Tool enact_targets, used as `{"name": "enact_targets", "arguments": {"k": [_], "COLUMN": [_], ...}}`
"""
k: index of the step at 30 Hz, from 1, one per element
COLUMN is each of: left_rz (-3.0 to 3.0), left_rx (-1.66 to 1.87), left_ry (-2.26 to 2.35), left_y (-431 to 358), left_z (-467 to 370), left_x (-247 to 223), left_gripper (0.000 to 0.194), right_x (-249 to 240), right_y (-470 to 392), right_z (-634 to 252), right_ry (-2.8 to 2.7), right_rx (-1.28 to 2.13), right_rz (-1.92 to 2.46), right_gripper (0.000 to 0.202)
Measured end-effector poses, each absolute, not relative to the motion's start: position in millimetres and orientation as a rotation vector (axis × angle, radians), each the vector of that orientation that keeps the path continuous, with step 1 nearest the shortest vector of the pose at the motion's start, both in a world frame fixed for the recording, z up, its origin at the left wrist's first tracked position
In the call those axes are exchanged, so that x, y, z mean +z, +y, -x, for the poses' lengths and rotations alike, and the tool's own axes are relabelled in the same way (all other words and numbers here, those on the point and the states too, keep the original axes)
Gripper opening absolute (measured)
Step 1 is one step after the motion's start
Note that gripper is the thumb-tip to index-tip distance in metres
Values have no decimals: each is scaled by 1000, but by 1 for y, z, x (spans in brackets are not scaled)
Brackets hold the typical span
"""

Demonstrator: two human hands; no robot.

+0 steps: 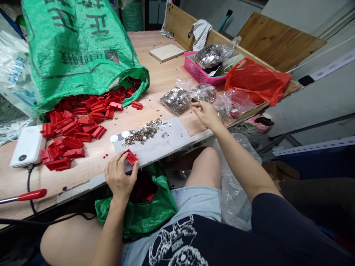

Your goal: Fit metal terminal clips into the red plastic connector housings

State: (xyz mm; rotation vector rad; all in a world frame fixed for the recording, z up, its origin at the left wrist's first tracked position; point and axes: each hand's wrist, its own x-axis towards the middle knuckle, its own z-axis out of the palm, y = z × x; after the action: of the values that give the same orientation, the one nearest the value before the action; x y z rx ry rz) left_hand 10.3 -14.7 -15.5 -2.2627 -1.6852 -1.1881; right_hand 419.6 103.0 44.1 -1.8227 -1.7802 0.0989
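Observation:
My left hand (120, 173) pinches a small red plastic part (131, 157) at the front edge of the table, over a grey sheet (177, 133). A pile of small metal pieces (144, 133) lies on that sheet, just beyond the red part. To the right, my right hand (205, 114) is raised near the bags of metal pieces, its fingers pressed together; whatever they hold is too small to name. Many red parts (74, 129) spill from the mouth of a large green sack (83, 51) on the left.
A white power bank (27, 146) with a cable sits at the left, near a red-handled tool (31, 194). A pink basket (199, 74), a clear bag of metal pieces (176, 99) and a red bag (255, 81) stand right. A green bag (163, 203) lies on my lap.

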Motion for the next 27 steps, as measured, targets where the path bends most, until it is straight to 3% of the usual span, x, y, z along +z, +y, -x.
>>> {"name": "enact_targets", "arguments": {"k": [5, 11, 18, 27], "left_rz": [2263, 2242, 2251, 2257], "left_rx": [-1180, -1179, -1178, -1202], "left_ry": [-1698, -1649, -1666, -1663], "left_y": [-16, -17, -18, -19], "left_z": [-11, -11, -11, -12], "left_x": [-17, -16, -15, -14], "left_gripper": [44, 44, 41, 43], "right_x": [33, 25, 35, 41], "right_y": [88, 98, 86, 72], "right_z": [-353, -331, -336, -323], "right_ry": [-2045, -1925, -1768, -1718], "right_rx": [325, 400, 530, 478], "right_rz": [1700, 1771, 1730, 1678], "right_gripper": [29, 14, 22, 17]}}
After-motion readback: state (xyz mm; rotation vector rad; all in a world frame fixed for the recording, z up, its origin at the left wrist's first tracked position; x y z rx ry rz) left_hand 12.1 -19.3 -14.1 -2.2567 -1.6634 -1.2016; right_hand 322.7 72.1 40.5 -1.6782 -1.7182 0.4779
